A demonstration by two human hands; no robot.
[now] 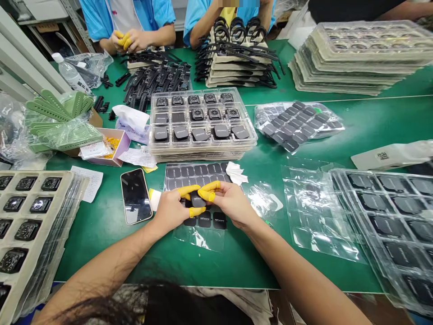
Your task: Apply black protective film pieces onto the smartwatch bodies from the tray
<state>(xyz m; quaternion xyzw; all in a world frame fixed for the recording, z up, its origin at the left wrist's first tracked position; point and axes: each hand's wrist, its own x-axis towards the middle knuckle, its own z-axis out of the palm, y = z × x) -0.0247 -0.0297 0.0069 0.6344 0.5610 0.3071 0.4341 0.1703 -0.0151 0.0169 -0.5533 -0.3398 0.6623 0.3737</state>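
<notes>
My left hand and my right hand, both in yellow finger cots, pinch a small black smartwatch body between them. Its upward side is covered by a dark rounded-square film with white lettering. The left fingers grip it from the left and below, while the right thumb and forefinger press its upper right edge. Beneath the hands lies a sheet of matching black film stickers, whose lower end is bare clear backing. Just beyond it stands a clear tray of watches, several topped with black film.
A phone lies left of the sheet. Watch trays are stacked at left and right. More sticker sheets, green straps and black straps lie further back. Two co-workers in blue sit opposite; one's hands wear yellow cots.
</notes>
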